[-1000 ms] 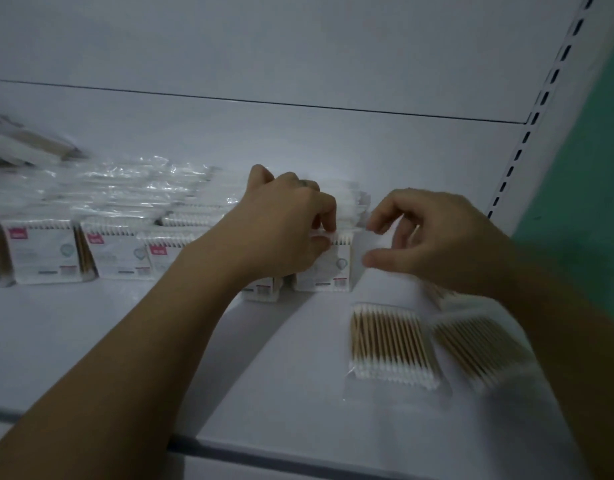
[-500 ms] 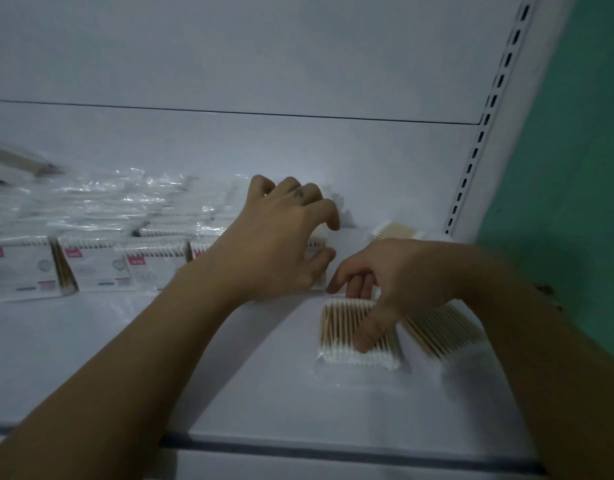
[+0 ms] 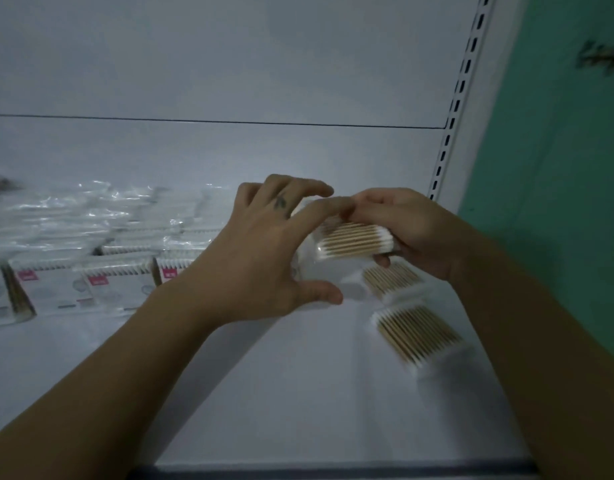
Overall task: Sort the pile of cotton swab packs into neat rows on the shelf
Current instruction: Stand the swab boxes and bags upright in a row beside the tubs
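Observation:
My right hand (image 3: 409, 230) holds a clear pack of wooden cotton swabs (image 3: 354, 242) lifted off the white shelf (image 3: 298, 393), sticks lying sideways. My left hand (image 3: 264, 258) is right beside it, fingers curved and spread around the pack's left end; whether it touches the plastic is unclear. Two more swab packs lie loose on the shelf under my right wrist, one (image 3: 392, 278) near the lifted pack and one (image 3: 418, 334) closer to me. A row of labelled packs (image 3: 101, 282) with pink tags stands at the left, with more packs stacked behind.
The shelf's white back panel (image 3: 229, 81) rises behind. A slotted upright (image 3: 454, 109) bounds the shelf at the right, with a green wall (image 3: 558, 168) beyond it. The shelf's dark front edge (image 3: 316, 474) runs along the bottom.
My right hand picked up the swab pack it was pressing on the shelf and raised it toward my left hand. My left hand came off the row and opened beside the pack.

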### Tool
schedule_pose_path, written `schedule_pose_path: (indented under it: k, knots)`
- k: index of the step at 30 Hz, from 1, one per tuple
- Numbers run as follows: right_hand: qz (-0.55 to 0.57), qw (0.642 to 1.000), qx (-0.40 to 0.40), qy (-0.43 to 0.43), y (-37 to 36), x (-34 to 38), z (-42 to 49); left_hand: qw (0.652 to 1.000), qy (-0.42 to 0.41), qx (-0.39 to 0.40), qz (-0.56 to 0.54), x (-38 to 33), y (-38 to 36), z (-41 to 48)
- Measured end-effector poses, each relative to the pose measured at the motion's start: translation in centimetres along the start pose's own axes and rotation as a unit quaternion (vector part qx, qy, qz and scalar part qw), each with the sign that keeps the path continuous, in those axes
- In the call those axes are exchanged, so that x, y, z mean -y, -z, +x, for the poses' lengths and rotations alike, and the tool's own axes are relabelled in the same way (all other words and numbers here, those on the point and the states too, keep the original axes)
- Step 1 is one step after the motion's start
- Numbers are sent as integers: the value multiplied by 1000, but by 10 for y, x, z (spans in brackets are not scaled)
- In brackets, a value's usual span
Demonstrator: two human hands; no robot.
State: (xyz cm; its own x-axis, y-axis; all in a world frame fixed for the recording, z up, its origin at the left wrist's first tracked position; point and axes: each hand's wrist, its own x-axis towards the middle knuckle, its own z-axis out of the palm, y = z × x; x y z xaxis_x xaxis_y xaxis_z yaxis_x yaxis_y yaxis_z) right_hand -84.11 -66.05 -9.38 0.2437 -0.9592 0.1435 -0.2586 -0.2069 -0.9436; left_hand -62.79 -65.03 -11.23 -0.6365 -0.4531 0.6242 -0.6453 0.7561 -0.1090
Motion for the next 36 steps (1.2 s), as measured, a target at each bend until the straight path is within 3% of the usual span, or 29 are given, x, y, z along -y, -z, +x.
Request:
schedule_pose_path:
  k: [2,5,9,12,18,25,31,36]
  knots:
    - [12,1000,-11,1,-7,1,0,1000,-2,-6,6,0,-3,0]
    - [16,1000,-18,5,-17,7,1,993,23,-105,-46,2,-2,2]
    - [102,992,-4,76,-20,14,-2,927,191,-204,-250,2,7,1]
    - [81,986,-25,146,-25,13,-5,900,246,-200,-299,0,8,-1]
    - [122,980,-97,125,-28,14,-5,923,210,-160,-282,3,10,-3]
    - [223,967,-66,102,-35,12,-3,893,235,-172,-344,7,16,1]
    - [61,981,-117,140,-38,11,-5,904,213,-158,-334,17,28,-2]
    - [-123,983,-35,132,-40,15,-13,935,207,-19,-287,18,41,-11]
